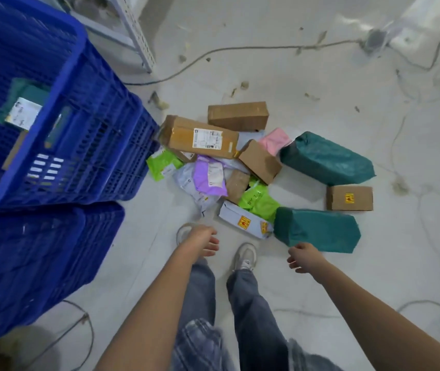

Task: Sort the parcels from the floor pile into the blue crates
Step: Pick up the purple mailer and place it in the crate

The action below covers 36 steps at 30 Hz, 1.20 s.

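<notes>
Pale floor [307,84], cables trailing; parcel pile [253,167] heaped beside two blue crates [60,145], one green parcel [23,108] already inside. My left hand [205,241] and right hand [303,257] hang empty, fingers loose, I judge readying a pick

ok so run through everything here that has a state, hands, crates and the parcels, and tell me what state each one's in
left hand: open, holding nothing
right hand: open, holding nothing
upper blue crate: holds a green parcel with a white label
lower blue crate: contents cannot be told
floor pile: unsorted, parcels overlapping
near green parcel: lying flat by the right hand, untouched
small fragile-sticker box: closed, lying apart from the pile
</notes>
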Available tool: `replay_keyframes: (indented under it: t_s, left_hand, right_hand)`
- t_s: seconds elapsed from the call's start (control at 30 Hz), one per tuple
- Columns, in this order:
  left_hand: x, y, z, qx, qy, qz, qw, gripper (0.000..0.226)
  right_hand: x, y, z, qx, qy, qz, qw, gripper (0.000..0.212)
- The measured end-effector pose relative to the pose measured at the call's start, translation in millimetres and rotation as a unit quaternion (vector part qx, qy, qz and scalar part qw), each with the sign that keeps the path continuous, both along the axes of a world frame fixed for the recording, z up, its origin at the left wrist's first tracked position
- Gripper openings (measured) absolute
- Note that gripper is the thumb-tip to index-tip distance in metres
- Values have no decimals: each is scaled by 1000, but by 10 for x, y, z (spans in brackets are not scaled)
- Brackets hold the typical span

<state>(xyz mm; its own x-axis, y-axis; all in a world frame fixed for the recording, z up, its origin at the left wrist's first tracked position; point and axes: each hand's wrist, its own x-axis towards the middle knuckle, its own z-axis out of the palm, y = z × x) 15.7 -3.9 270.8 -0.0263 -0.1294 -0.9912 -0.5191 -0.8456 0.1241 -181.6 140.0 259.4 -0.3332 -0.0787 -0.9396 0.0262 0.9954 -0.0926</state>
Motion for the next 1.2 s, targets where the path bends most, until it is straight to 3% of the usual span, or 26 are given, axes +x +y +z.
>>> replay_keyframes:
  t_s: [0.2, 0.37, 0.5, 0.57, 0.67, 0.77, 0.83, 0.93, 1.03, 1.1, 1.2]
  left_hand:
    - [-30, -159, -761, 0, -41, 17, 999, 9]
    - [86, -477, -1573, -3, -78, -32, 996, 36]
    - [-56, -917, -2224, -17, -31, 84, 996, 11]
    - [-139, -1100, -2608, -56, -29, 68, 996, 9]
    - [-125, -1233, -3142, -109, -102, 42, 988, 62]
    - [-74, -1266, -3588, -112, -130, 51, 984, 81]
    - [-85, -1260, -3839, -118, -78, 104, 985, 71]
    - [-83, -1214, -4028, -146, -67, 102, 982, 45]
    - [-44, -1213, -4063, -150, -49, 190, 969, 7]
    - [-5, -1186, -4032, -122, -23, 264, 957, 12]
    - [27, -1107, -3732, -75, 44, 330, 940, 10]
  right_hand:
    - [61, -376, -814, -18, -21, 81, 996, 8]
    - [178, -743, -1517, -9, -21, 90, 996, 18]
    - [281, -1068, -2184, -13, -23, 118, 993, 13]
    - [338, -1234, -2539, -29, -24, 127, 991, 20]
    - [427, -1473, -2983, -59, -26, 20, 998, 24]
    - [473, -1687, -3339, -88, -16, -56, 994, 17]
    - [462, -1825, -3567, -106, -26, -61, 992, 17]
    - [482, -2051, -3831, -102, -73, -69, 990, 31]
    - [543, -2202, -3959, -104, -94, -83, 987, 26]
    - [533, -2210, -3942, -100, -78, -81, 989, 18]
    - [446, -2079, -3805, -65, -99, -107, 987, 48]
